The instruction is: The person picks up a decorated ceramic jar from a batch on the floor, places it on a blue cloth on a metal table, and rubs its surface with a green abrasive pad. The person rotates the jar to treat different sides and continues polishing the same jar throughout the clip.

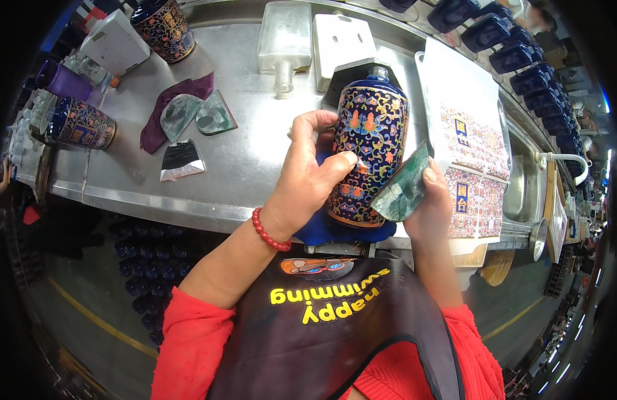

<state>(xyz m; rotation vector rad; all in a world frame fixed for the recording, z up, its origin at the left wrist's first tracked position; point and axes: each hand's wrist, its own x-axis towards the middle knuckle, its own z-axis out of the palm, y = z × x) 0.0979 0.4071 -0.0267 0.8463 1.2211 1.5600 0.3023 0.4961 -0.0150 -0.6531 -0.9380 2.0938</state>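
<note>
A dark blue bottle (376,137) with a colourful floral pattern lies tilted back in front of me, its neck pointing away. My left hand (308,177) grips its left side, thumb pressed on the patterned front and fingers curled round the edge. Pinched in my right hand (432,203) is a green, marbled flat scraper (403,190), its edge at the bottle's lower right side. Blue cloth (383,233) shows under the bottle's base. Beyond its shoulder sits a dark angular block (342,77). The underside of the bottle is hidden.
Printed decal sheets (478,157) lie at the right, beside a sink (518,177). A clear glass bottle (285,40) and a white block (345,40) stand behind. Left are purple cloth (154,130), green scrapers (182,115) and two patterned bottles (163,32).
</note>
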